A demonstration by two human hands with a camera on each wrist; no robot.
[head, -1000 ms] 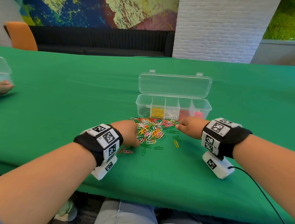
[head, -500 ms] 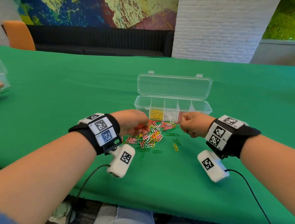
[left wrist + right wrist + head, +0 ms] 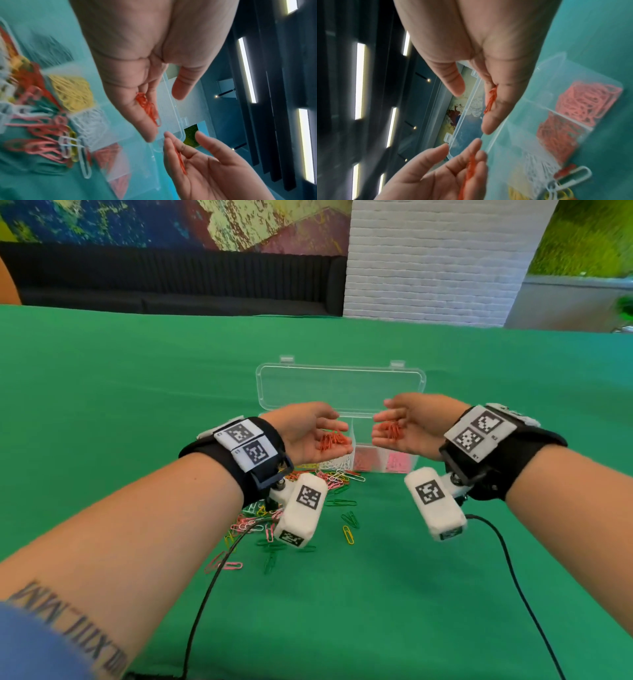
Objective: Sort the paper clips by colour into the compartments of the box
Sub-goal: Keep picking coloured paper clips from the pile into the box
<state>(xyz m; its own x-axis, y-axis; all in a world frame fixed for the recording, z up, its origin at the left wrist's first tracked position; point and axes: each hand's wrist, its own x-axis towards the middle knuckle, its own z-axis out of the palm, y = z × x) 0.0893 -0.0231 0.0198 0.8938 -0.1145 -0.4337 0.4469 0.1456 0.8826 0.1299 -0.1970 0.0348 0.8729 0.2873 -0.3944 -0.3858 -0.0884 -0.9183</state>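
Clear glossy plastic box (image 3: 342, 392); matt green cloth table (image 3: 137, 405)

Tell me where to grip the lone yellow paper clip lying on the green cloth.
Pinch the lone yellow paper clip across its two long sides, coming straight down from above. It lies flat and apart from the mixed pile, so fingertips should fit either side; the cloth may give slightly.

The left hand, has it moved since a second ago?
Yes. The left hand has risen from the loose clip pile on the table and now sits palm-up in front of the clear box, cradling red clips.
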